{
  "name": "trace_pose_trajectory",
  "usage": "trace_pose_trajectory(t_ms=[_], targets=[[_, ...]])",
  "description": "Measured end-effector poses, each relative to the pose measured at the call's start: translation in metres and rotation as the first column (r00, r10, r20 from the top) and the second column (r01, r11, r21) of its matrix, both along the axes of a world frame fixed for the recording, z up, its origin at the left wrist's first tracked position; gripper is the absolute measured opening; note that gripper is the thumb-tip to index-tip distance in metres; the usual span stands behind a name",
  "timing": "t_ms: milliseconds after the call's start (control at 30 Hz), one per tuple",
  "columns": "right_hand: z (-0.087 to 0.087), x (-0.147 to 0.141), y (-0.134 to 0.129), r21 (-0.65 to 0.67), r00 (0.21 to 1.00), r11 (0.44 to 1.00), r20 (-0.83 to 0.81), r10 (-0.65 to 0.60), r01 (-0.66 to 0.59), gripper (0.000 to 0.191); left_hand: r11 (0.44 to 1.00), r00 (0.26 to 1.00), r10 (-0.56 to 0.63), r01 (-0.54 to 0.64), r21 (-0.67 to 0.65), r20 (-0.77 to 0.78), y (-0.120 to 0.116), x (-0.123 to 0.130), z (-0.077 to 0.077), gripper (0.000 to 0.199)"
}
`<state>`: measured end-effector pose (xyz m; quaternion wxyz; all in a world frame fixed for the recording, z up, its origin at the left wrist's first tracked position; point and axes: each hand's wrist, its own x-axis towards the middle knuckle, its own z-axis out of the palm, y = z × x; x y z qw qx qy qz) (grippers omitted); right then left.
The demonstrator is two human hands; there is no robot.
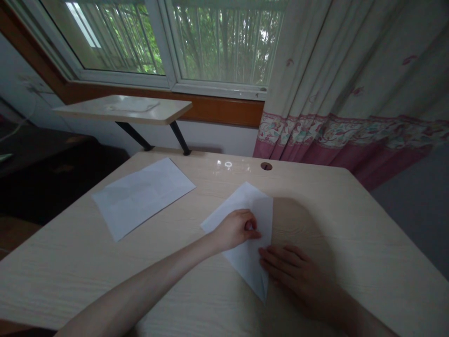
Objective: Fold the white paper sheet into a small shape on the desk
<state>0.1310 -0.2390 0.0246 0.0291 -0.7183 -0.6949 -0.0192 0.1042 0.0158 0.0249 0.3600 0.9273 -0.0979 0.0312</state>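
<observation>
A white sheet of paper (238,199), folded into a shape with pointed corners, lies on the light wood-grain table in front of me. My left hand (236,229) rests on the middle of it, fingers curled in towards the thumb. Paper shows through the small gap between them, and I see nothing held there. Along the paper's right edge, my right hand (293,271) lies flat with fingers stretched out, their tips touching the edge. Near the bottom corner a narrow folded layer shows.
A second white sheet (143,196) with faint creases lies at the left of the table (351,224). A raised shelf (168,112) on black legs stands at the back left. A round cable hole (266,166) is near the back edge. Behind are a window and curtain (315,131).
</observation>
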Motion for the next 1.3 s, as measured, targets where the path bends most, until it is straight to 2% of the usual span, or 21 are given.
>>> trace_pose_trajectory(t_ms=[233, 400, 533, 633, 867, 1167, 1300], targets=[[0.009, -0.008, 0.0, 0.075, 0.994, 0.991, -0.032, -0.104, 0.106, 0.053, 0.999, 1.0, -0.019, 0.018, -0.046, -0.025, 0.001, 0.001, -0.003, 0.019], [-0.003, -0.034, 0.0, 0.129, 0.972, 0.973, 0.114, -0.206, 0.191, 0.054, 0.998, 0.999, -0.01, 0.007, -0.063, -0.04, 0.0, 0.001, -0.003, 0.018], [-0.015, -0.059, 0.006, 0.249, 0.914, 0.931, 0.239, -0.327, 0.268, 0.051, 0.997, 0.999, -0.005, 0.001, -0.073, -0.051, 0.0, 0.002, -0.004, 0.017], [-0.022, -0.073, 0.009, 0.27, 0.869, 0.91, 0.303, -0.391, 0.315, 0.048, 0.996, 0.998, -0.004, -0.001, -0.087, -0.059, 0.0, 0.003, -0.005, 0.017], [-0.036, -0.093, 0.004, 0.294, 0.832, 0.892, 0.347, -0.434, 0.342, 0.045, 0.995, 0.997, 0.0, -0.007, -0.101, -0.073, -0.001, 0.003, -0.004, 0.017], [-0.019, -0.095, 0.006, 0.325, 0.875, 0.895, 0.275, -0.398, 0.305, 0.039, 0.995, 0.999, -0.012, 0.007, -0.095, -0.052, 0.0, 0.004, -0.006, 0.017], [-0.019, -0.094, 0.007, 0.33, 0.877, 0.895, 0.274, -0.394, 0.299, 0.039, 0.996, 0.999, -0.015, 0.012, -0.086, -0.037, 0.0, 0.004, -0.007, 0.018]])
